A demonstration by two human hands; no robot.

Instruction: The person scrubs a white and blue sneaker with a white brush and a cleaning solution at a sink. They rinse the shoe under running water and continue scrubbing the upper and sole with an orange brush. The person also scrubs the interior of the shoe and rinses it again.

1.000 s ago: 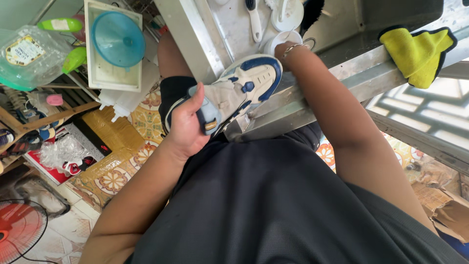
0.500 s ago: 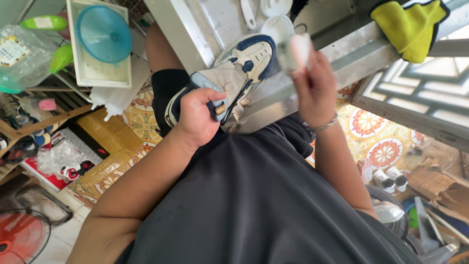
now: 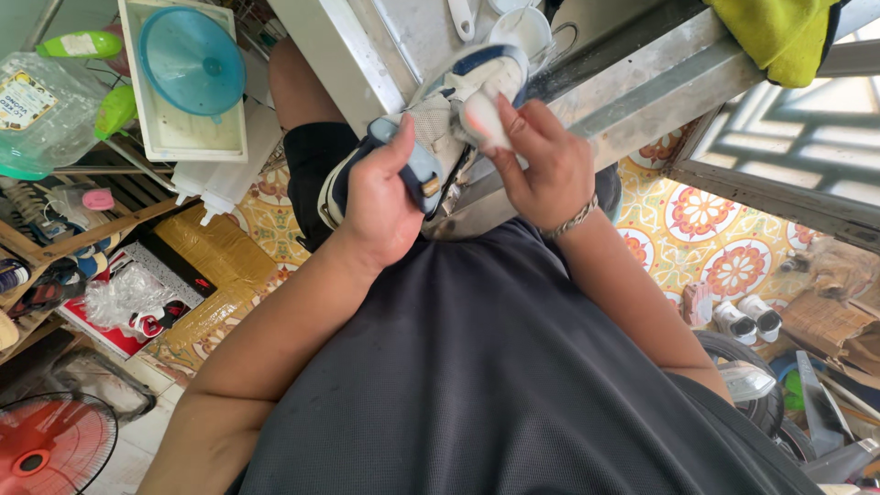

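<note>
We hold the white-and-navy sneaker [image 3: 449, 119] over the near edge of the steel sink counter [image 3: 642, 87] — our left hand [image 3: 380, 206] clamps its heel end. Our right hand [image 3: 541, 165] pinches a small white pad [image 3: 483, 124] against the shoe's side, and a yellow cloth [image 3: 779, 32] drapes the counter's far right edge.

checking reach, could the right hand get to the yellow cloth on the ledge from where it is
Probably yes. The right hand holds a white pad against the shoe; the yellow cloth lies up the ledge, nothing visible between, though the hand is occupied.
</note>
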